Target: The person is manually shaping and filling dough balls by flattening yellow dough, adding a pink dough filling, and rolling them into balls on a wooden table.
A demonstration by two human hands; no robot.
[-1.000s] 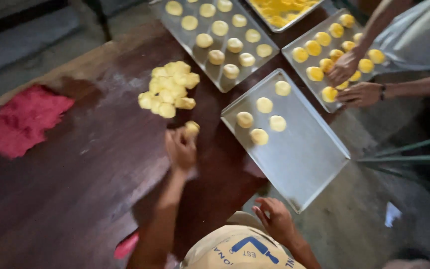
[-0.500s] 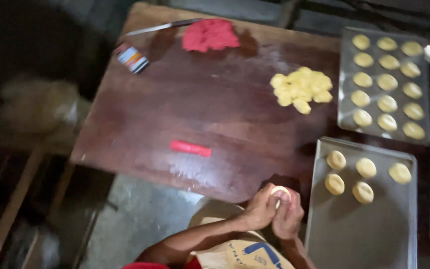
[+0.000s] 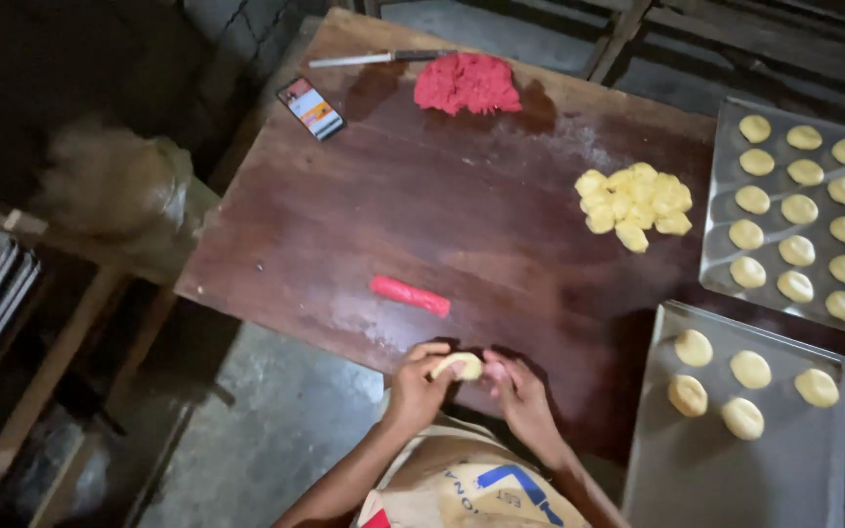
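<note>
Around the hands the dark wooden table (image 3: 422,225) was busy. A red roll of dough (image 3: 410,295) lay just off at eleven o'clock from the hands, its long axis running from ten to four. Farther up at twelve sat a red dough mound (image 3: 466,83), with a knife (image 3: 380,59) beside it at its ten o'clock and a small flat packet (image 3: 311,108) at nine. A pile of yellow dough pieces (image 3: 635,202) sat at one o'clock from the hands. Nothing lay between the hands and the roll.

At three o'clock was the near tray (image 3: 726,469) with five shaped rounds, and beyond it at two the far tray (image 3: 726,264) filled in rows.

At the table's near edge, the left hand (image 3: 420,384) was closed around a yellow dough piece (image 3: 458,367), thumb over its top. The piece was oval, long axis running nine to three. The right hand (image 3: 517,389) sat just beside it, fingertips touching its three o'clock end; how firmly it gripped could not be told.
</note>
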